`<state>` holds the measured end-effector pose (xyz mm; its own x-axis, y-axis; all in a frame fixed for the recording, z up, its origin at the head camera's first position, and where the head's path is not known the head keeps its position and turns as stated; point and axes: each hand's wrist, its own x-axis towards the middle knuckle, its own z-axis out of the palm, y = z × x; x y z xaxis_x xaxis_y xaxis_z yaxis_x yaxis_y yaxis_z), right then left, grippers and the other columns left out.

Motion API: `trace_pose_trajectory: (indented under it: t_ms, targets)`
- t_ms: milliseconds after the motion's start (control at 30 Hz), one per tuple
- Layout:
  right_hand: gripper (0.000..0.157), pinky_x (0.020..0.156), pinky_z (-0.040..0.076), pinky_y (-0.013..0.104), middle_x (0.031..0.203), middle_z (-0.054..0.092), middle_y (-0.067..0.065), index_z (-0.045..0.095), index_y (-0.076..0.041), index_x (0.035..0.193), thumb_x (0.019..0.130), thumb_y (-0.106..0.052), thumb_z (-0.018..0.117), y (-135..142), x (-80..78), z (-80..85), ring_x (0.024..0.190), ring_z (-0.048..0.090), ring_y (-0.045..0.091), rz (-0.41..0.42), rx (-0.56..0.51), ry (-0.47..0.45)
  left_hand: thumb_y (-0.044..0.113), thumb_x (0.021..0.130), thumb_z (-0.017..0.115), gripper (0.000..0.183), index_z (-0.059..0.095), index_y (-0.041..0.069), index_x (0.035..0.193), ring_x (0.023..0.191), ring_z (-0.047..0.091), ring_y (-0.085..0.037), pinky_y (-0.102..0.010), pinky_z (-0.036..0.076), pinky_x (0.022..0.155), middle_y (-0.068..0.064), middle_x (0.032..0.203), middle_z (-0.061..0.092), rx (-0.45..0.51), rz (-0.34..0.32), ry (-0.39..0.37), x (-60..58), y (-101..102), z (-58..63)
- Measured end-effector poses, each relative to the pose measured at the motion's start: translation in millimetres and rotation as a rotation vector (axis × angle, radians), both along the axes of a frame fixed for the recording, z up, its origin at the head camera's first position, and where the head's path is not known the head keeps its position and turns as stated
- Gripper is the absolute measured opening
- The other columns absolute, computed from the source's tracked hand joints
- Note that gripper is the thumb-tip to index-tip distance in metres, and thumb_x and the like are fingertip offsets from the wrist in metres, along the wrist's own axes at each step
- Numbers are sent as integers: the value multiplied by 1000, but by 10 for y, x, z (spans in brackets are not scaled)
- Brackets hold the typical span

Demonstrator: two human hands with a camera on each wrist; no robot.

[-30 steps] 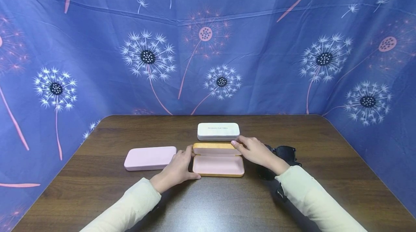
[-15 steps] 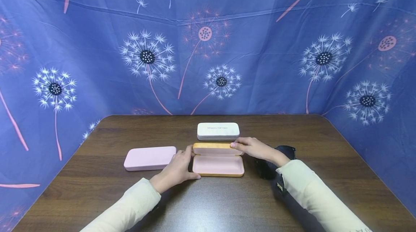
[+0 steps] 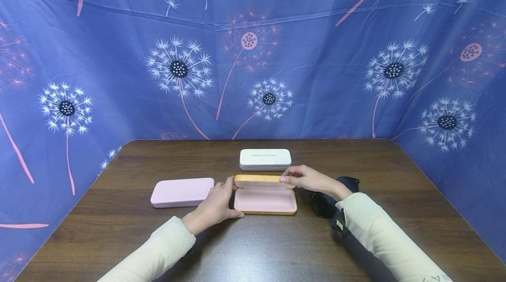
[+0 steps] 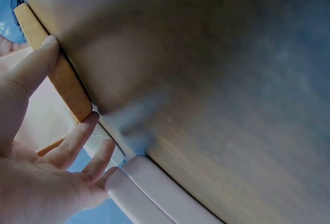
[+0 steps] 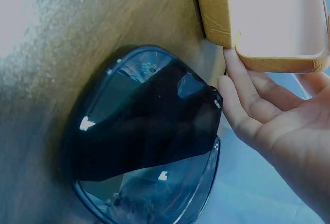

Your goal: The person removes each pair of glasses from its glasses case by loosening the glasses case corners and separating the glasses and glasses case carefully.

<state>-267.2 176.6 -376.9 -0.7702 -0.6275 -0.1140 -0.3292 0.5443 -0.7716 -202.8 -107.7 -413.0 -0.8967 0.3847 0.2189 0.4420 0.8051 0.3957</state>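
An orange glasses case with a pale pink lining lies on the table with its lid raised, nothing inside. My left hand grips its left end, thumb at the front edge and fingers round the back. At the lid's right corner, my right hand pinches the edge, thumb in front and other fingers behind. Dark sunglasses lie beside and under my right wrist, partly hidden; a dark lens fills much of the right wrist view.
A closed pink glasses case lies just left, close to my left fingers. Behind the orange case is a closed white glasses case with small lettering. The brown wooden table ends at a blue dandelion-print cloth.
My right hand has shifted slightly left, with its thumb a little lower on the lid's edge. My left hand and the orange case have stayed in place.
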Motion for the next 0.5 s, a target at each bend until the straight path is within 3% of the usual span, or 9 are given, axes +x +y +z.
trace_pose_trajectory:
  t_ms: [267,500]
  targets:
    - [28,69,42,27,92,65,5,64,-8,100,89,-33,56,2,33,-42,79,50,14,19,4,112,32,56,86,92,37,-5,125,97,54,-31,-47,42,84,-6,102,64,5,17,-13,-14,2,-1]
    - [30,78,46,27,95,66,-2,65,-12,102,87,-37,58,5,93,-70,87,56,12,0,13,164,33,56,86,93,38,-6,125,103,54,-37,-50,42,88,-18,108,62,2,20,-24,-22,6,3]
